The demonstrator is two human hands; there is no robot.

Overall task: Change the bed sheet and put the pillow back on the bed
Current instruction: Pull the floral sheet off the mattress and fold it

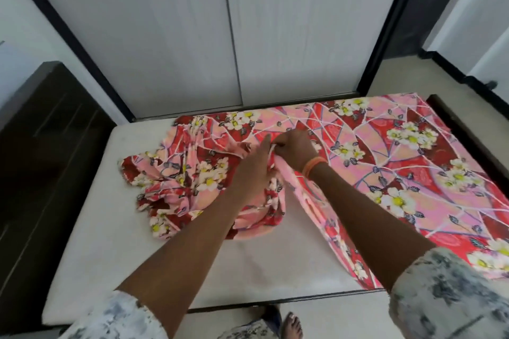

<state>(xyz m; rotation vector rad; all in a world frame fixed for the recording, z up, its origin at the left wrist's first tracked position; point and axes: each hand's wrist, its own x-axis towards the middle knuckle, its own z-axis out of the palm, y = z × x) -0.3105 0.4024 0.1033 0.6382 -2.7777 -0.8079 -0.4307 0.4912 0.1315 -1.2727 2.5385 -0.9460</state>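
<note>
From the head view, a thin red-and-pink cotton bed sheet printed with white flowers point(385, 162) lies partly spread over a bare white mattress point(110, 201): to the right of the hands it is flat and reaches the far and right edges, while to the left and below them it is heaped in a crumpled bundle. The left hand point(254, 166) reaches into the bundle with its fingers extended towards the fold; whether the thumb is pinching cloth underneath cannot be told. The right hand point(296, 150), wearing an orange band at the wrist, meets it just beyond, its fingers curled and pinching a raised ridge of the sheet. The two hands touch or nearly touch at that ridge. The sheet looks light, limp and not at all fragile; it should follow any pull but sag and fold on itself, so it probably handles best taken by a hem or corner with both hands apart, not by the middle of the heap. It may slide readily over the smooth mattress. No pillow is in sight. A pale sliding wardrobe point(234, 36) stands beyond the hands and a dark wooden headboard point(49, 132) to their left.
</note>
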